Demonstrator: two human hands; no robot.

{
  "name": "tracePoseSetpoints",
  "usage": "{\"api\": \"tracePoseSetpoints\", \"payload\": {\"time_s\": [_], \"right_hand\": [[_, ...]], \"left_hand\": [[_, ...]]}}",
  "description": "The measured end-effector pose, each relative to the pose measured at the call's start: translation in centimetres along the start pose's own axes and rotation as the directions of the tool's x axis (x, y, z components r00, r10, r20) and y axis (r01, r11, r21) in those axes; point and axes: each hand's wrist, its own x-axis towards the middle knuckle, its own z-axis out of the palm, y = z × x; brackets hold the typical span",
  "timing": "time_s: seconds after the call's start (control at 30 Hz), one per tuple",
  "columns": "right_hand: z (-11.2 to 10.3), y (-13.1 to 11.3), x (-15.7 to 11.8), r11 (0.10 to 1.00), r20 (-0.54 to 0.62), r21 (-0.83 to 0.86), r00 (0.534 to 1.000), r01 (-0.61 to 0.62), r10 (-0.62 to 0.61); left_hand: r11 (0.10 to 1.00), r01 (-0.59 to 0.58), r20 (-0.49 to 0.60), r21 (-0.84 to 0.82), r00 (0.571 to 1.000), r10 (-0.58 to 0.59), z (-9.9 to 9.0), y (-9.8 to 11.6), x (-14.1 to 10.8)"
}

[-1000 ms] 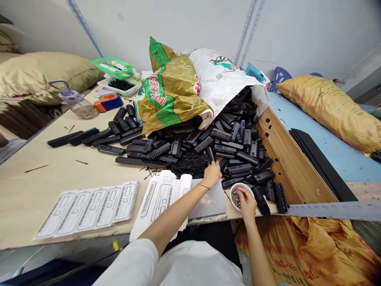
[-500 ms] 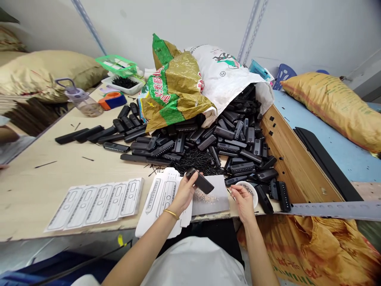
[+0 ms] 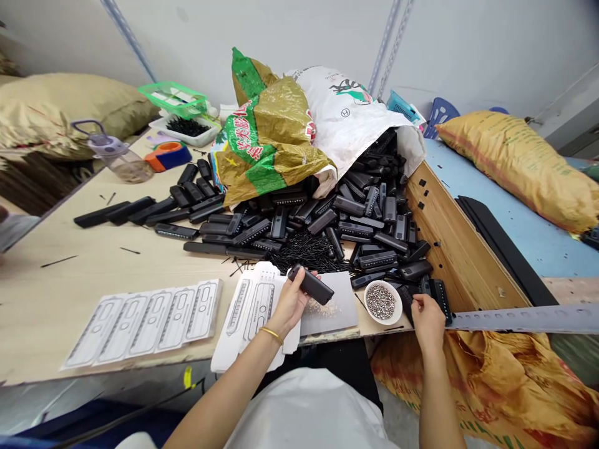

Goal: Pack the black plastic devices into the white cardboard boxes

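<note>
Pale tabletop is backed by a plain wall. One black case is gripped by the left hand above a light sheet. Its long axis is slanted from upper left to lower right, with the lower end directed towards the white bowl of small metal pieces. The right hand is positioned beyond the bowl, well apart from the left, near loose black cases; its fingers are drawn together, but whether anything is pinched cannot be told. Red Chinese characters, apparently including 膨化, are printed on the green-and-gold bag. A circled letter, not surely legible, is borne by the white sack. Outline drawings are shown on printed cards; their lettering cannot be read.
</note>
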Motion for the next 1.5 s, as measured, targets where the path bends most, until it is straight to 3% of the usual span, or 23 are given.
{"api": "tracePoseSetpoints", "payload": {"time_s": [0.1, 0.23, 0.33, 0.43, 0.5, 0.63, 0.73, 0.87, 0.97, 1.2, 1.3, 1.4, 1.5], "right_hand": [[-0.7, 2.2, -0.3, 0.995, 0.174, -0.054, 0.980, -0.090, 0.098], [-0.7, 3.2, -1.8, 0.997, 0.329, -0.047, 0.941, -0.065, 0.077], [-0.1, 2.5, -3.5, 0.983, 0.310, -0.186, 0.948, -0.011, 0.069], [0.5, 1.8, -4.7, 0.925, 0.204, -0.378, 0.978, 0.029, 0.053], [0.7, 1.6, -5.1, 0.910, 0.114, -0.414, 0.993, 0.021, 0.029], [0.7, 0.5, -4.6, 0.982, -0.012, -0.187, 1.000, 0.012, -0.014], [1.4, -1.7, -3.5, 0.991, 0.055, 0.001, 0.990, 0.130, -0.130], [3.3, -4.4, -2.3, 0.970, 0.241, -0.089, 0.950, 0.225, -0.199], [4.3, -4.7, -2.0, 0.961, 0.270, -0.147, 0.944, 0.232, -0.187], [3.9, -3.8, -1.9, 0.982, 0.142, -0.021, 0.973, 0.186, -0.182], [3.4, -5.1, -1.9, 0.976, 0.061, 0.208, 0.995, 0.068, -0.083], [3.1, -8.4, -2.5, 0.819, 0.144, 0.562, 0.989, -0.117, 0.043], [3.2, -12.9, -3.7, 0.566, 0.326, 0.777, 0.945, -0.274, 0.011]], "left_hand": [[1.000, -0.001, -0.013, -0.014, 1.000, 0.000, -0.2, 0.1, 0.1], [1.000, 0.014, -0.008, -0.028, 1.000, -0.014, 0.0, 0.0, 0.1], [0.999, 0.026, -0.014, -0.042, 1.000, -0.027, 0.2, -0.3, 0.1], [0.998, 0.031, -0.028, -0.055, 0.999, -0.033, 0.3, -0.5, 0.2], [0.997, 0.036, -0.029, -0.064, 0.999, -0.038, 0.3, -0.6, 0.3], [0.995, 0.053, -0.063, -0.088, 0.996, -0.059, 0.2, -0.6, 0.5], [0.992, 0.062, -0.080, -0.107, 0.994, -0.070, 0.1, -0.7, 0.4], [0.989, 0.052, -0.073, -0.140, 0.995, -0.062, 0.1, -0.5, 0.1], [0.985, 0.042, -0.084, -0.168, 0.995, -0.057, -0.3, -0.1, -0.1], [0.984, 0.002, -0.035, -0.180, 0.999, -0.009, -0.9, 0.3, -0.1], [0.981, 0.006, -0.036, -0.192, 0.999, -0.013, -0.7, 0.1, -0.1], [0.972, 0.023, -0.048, -0.232, 0.998, -0.035, -0.4, -0.2, -0.2], [0.965, 0.046, -0.047, -0.258, 0.997, -0.060, -0.2, -0.3, -0.2]]}}
